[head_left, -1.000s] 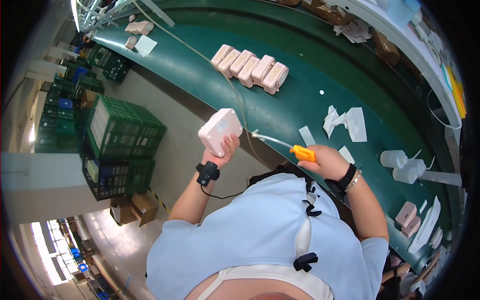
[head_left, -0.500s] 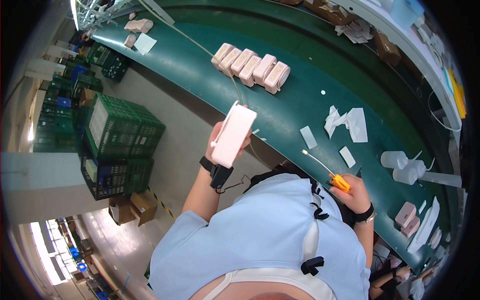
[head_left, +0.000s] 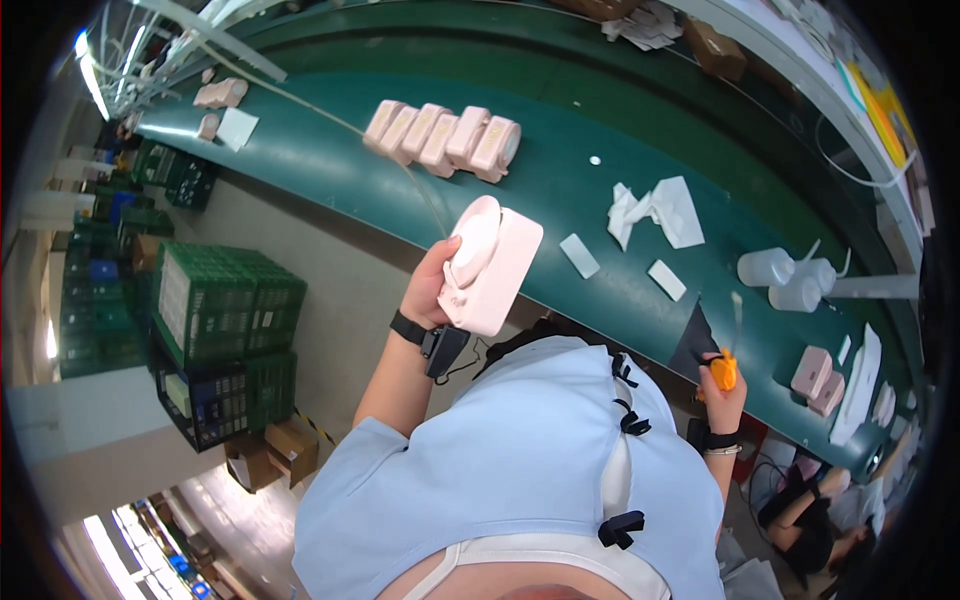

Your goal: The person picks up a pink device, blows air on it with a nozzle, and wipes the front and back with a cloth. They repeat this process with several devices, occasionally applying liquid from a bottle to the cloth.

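My left hand (head_left: 424, 292) is closed around a pale pink box-shaped device (head_left: 512, 268), held up before the table's near edge. A round white-pink disc on the device faces up, with my thumb by its edge. At the right, my right hand (head_left: 726, 408) grips an orange piece (head_left: 724, 372) with a short thin white lead (head_left: 738, 310) pointing away from me; its tip is blurred. A dark sheet (head_left: 694, 340) lies at the table edge beside that hand. Two small white blocks, a left one (head_left: 579, 256) and a right one (head_left: 667, 280), lie between my hands.
Several pink devices (head_left: 440, 138) stand in a row on the green table (head_left: 330, 170). Farther right are crumpled white paper (head_left: 676, 212), white squeeze bottles (head_left: 797, 288) and two pinkish boxes (head_left: 818, 378). Green crates (head_left: 230, 300) stack on the floor at left. Another person (head_left: 800, 510) sits at lower right.
The pink device has turned so its round disc shows, and shifted slightly right. My right hand has swung the orange piece and lead to the right, upright. The view has shifted too.
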Demonstrator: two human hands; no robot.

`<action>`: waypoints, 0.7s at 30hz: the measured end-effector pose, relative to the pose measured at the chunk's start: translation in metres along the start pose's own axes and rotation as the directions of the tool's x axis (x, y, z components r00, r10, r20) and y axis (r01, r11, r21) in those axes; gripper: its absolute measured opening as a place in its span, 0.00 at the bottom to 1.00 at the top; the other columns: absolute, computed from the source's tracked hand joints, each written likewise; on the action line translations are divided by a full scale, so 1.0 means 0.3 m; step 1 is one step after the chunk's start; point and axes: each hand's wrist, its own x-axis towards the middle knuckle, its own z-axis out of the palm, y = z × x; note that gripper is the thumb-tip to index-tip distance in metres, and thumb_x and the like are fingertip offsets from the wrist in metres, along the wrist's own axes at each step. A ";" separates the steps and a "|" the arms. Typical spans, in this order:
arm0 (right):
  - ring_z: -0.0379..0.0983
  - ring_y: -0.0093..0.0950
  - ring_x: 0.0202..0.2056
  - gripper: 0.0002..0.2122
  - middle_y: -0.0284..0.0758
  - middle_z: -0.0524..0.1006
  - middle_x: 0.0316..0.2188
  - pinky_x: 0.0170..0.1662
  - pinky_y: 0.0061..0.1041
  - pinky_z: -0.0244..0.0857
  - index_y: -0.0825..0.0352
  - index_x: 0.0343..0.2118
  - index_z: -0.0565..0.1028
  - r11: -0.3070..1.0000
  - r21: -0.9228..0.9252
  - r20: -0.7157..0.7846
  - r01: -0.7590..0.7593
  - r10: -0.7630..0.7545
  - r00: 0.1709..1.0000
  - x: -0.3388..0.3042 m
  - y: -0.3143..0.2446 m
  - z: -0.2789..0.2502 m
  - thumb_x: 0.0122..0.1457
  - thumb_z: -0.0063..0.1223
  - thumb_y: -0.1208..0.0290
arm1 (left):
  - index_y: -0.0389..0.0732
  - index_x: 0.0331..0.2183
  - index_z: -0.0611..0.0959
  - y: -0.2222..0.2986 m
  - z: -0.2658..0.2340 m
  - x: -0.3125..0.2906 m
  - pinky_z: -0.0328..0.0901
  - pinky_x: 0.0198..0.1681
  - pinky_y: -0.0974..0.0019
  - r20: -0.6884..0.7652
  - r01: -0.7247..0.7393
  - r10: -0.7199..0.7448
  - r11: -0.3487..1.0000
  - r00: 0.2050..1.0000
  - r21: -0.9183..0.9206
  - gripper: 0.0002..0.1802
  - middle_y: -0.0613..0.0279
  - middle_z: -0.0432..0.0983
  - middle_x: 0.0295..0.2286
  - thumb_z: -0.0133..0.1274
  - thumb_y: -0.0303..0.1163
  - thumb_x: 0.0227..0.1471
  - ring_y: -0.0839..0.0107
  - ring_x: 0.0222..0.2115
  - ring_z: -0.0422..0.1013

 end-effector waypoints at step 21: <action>0.74 0.25 0.33 0.31 0.35 0.79 0.33 0.35 0.27 0.68 0.73 0.42 0.76 0.727 0.557 -0.555 -0.403 0.686 0.470 -0.045 0.991 -0.052 0.54 0.57 0.43 | 0.39 0.55 0.69 -0.227 0.203 0.116 0.71 0.48 0.59 0.212 0.439 -0.409 0.891 0.887 -0.118 0.27 0.54 0.74 0.48 0.46 0.45 0.60 0.63 0.45 0.75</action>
